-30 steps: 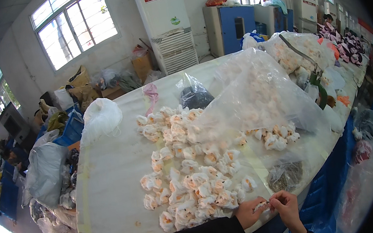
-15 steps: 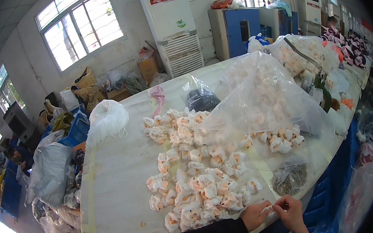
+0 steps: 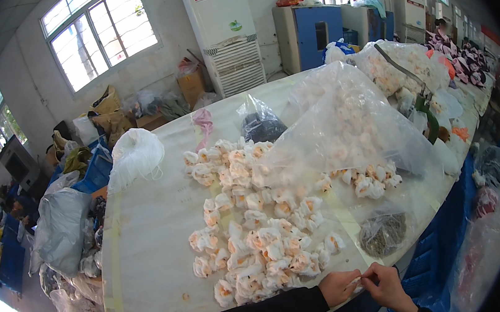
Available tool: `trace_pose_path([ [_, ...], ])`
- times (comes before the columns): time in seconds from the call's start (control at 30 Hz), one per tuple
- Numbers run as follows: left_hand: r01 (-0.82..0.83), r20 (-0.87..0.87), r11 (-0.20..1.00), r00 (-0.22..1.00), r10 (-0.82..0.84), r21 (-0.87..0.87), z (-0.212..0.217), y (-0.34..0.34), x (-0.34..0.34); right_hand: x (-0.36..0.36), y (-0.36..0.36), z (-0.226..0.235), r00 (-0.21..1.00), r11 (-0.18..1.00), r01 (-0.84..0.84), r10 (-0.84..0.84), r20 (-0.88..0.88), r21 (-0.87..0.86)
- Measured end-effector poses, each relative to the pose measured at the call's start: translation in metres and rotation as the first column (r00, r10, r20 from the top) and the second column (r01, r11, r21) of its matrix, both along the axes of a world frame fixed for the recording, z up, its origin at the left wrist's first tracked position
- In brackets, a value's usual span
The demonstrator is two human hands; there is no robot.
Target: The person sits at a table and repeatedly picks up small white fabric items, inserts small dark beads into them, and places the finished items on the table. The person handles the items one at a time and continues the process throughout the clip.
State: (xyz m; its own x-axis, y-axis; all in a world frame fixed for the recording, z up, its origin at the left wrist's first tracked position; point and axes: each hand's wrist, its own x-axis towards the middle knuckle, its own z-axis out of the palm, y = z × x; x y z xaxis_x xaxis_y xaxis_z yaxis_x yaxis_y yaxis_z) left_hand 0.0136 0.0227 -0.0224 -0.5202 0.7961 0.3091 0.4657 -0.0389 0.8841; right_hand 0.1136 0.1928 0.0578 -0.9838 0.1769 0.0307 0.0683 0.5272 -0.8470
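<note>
You're pinching a small white piece (image 3: 358,287) in your left hand (image 3: 338,287), right hand (image 3: 383,284) nipping its end, so try holding the left steady.

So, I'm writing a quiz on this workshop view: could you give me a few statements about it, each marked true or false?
1. The left hand and right hand meet at a small white piece. True.
2. The big clear plastic sheeting lies flat with nothing under or inside it. False: white-and-orange pieces show through the big clear plastic.
3. A clear bag of brownish material lies beyond the right hand. True.
4. The pink strip is right of the bag of dark material. False: the pink strip is left of the bag of dark material.
5. A white thread bundle lies at the table's far left. True.
</note>
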Motion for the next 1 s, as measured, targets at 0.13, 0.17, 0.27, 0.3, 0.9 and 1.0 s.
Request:
trace_pose_path([
  [0.13, -0.041, -0.036, 0.999, 0.999, 0.041, -0.014, 0.010, -0.004, 0.002, 0.000, 0.003, -0.009, 0.999, 0.999, -0.034, 0.034, -0.021, 0.010],
  [0.17, -0.035, -0.035, 0.999, 0.999, 0.035, -0.014, 0.008, -0.004, 0.003, -0.001, 0.002, -0.012, 0.999, 0.999, -0.032, 0.031, -0.018, -0.013],
  [0.27, -0.017, -0.057, 1.000, 0.998, 0.016, -0.012, 0.000, -0.004, 0.000, 0.000, 0.002, -0.018, 1.000, 0.998, -0.013, 0.012, -0.011, -0.068],
  [0.3, -0.009, -0.068, 1.000, 0.998, 0.008, -0.015, 0.000, -0.004, 0.001, 0.003, 0.002, -0.018, 1.000, 0.997, 0.002, -0.001, 0.001, -0.082],
  [0.9, -0.207, -0.425, 0.978, 0.885, 0.187, 0.000, 0.083, 0.015, -0.040, 0.063, -0.005, -0.003, 0.962, 0.970, 0.149, -0.187, -0.200, -0.191],
  [1.0, -0.526, -0.708, 0.850, 0.591, 0.386, 0.025, 0.129, 0.041, -0.091, 0.062, -0.010, -0.028, 0.935, 0.902, 0.194, -0.289, -0.205, -0.385],
])
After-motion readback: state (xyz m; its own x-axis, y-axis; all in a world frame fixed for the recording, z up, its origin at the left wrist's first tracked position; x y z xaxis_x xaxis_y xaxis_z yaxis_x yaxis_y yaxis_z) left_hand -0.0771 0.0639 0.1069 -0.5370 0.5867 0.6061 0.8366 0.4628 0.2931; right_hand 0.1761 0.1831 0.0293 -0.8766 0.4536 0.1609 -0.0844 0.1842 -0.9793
